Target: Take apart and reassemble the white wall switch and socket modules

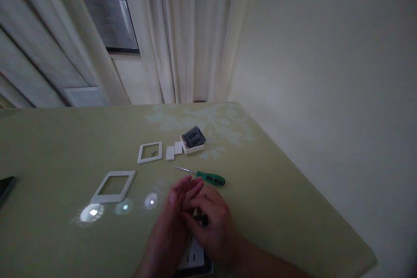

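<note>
Both my hands meet at the near edge of the table over a white and black switch part [194, 257]. My left hand [174, 217] lies alongside it with fingers stretched forward and together. My right hand [211, 223] curls its fingers onto the part's dark top end. Just beyond my fingertips lies a green-handled screwdriver [205, 177], its shaft pointing left.
On the green tablecloth [48, 147] lie a large white frame [113, 186], a smaller white frame [150, 152], two small white pieces [173, 150] and a white box with a dark insert [193, 140]. A dark object [4, 187] sits at the left edge. Curtains and a wall stand behind.
</note>
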A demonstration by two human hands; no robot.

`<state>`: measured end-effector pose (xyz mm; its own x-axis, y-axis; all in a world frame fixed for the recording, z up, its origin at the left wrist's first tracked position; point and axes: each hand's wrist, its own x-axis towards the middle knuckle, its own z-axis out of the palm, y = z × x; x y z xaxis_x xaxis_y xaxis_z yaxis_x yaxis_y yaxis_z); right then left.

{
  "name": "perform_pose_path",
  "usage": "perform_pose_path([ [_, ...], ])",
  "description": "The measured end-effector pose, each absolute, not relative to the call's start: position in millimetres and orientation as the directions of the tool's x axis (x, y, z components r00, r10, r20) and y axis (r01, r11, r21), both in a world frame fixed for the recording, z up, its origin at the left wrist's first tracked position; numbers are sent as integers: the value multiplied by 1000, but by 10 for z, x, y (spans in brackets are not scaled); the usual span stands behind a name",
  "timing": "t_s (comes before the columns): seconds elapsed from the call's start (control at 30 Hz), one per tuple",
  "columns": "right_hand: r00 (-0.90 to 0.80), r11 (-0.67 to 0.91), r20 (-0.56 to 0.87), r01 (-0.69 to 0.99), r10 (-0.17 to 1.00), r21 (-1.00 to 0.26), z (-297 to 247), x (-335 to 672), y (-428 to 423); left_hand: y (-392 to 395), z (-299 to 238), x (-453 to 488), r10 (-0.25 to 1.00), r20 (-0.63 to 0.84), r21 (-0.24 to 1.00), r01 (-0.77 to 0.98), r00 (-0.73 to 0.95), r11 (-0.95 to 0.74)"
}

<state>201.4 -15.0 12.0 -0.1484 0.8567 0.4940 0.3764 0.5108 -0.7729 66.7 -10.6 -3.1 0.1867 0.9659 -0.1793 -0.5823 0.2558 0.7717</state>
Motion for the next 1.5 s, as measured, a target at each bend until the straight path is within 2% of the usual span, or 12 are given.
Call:
perform_pose_path([
  [0.2, -143, 387, 359, 322, 922, -864, 121, 2028, -134, -126, -127, 600, 981, -49, 858, -495, 187, 137],
  [0.4, -119, 322, 302, 228, 946, -919, 126, 2052, -100, -183, -35, 626, 981, 55, 917, -397, 186, 24],
  [0.57, -167, 357, 320, 293, 933, -887, 126, 2078, -87, -197, 35, 611, 967, 87, 956, -293, 240, -13],
  [0.73, -141, 380, 353, 307, 925, -873, 62, 2074, -72, -221, 111, 579, 961, 110, 968, -248, 254, -46],
  [0.87, -126, 400, 380, 295, 917, -868, 64, 2060, -74, -254, 163, 554, 926, 139, 978, -198, 350, -71],
  [0.97, -119, 407, 389, 290, 913, -866, 85, 2080, -66, -276, 225, 542, 917, 125, 986, -151, 379, -73],
  [1.1, -131, 256, 234, 197, 963, -946, 70, 2162, 21, -256, 269, 495, 948, 48, 998, 32, 314, -61],
  [1.2, -119, 93, 84, 77, 989, -993, 19, 2242, 144, -214, 180, 429, 926, 89, 954, 235, 367, -185],
  [1.27, -121, 40, 38, 16, 992, -999, -15, 2296, 224, -193, 95, 373, 886, 108, 903, 329, 452, -277],
  [1.37, -123, 54, 54, -5, 991, -999, -35, 2367, 306, -179, 34, 275, 824, 33, 848, 421, 566, -323],
  [1.5, -149, 172, 163, 51, 975, -984, -11, 2428, 332, -123, 75, 179, 769, -70, 802, 495, 635, -336],
])
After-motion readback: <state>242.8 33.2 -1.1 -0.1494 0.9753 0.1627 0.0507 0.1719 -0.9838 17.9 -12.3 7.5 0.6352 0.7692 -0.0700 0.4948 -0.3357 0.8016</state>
